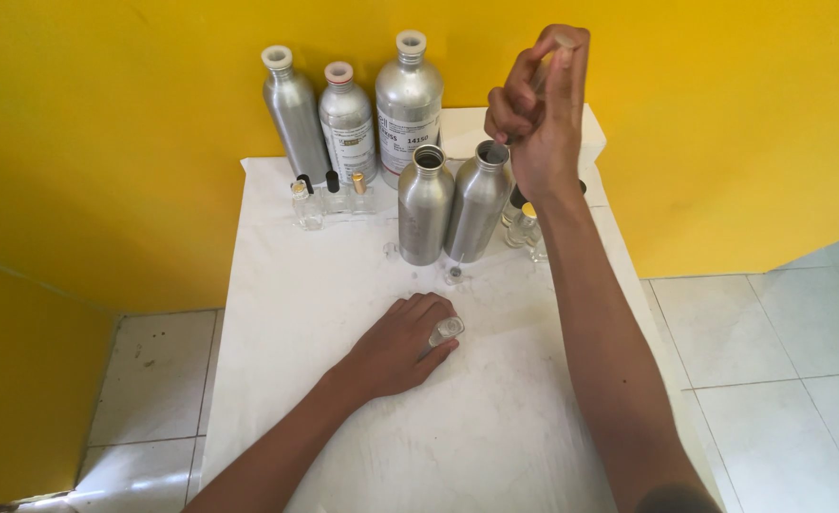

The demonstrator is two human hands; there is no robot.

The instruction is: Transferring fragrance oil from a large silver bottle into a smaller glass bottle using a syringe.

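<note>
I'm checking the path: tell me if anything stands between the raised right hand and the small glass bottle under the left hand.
Partly: the two open aluminium bottles stand just below the right hand, beside the way down to the small glass bottle, which the left hand grips.

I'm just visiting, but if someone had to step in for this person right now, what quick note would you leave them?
Left hand rests on the white table, fingers closed on a small clear glass vial.
Right hand is raised above two open aluminium bottles, fingertips pinched; what they pinch is too small to tell.
Three capped aluminium bottles stand at the yellow wall, small glass bottles before them.
How full the vial is cannot be seen.
</note>
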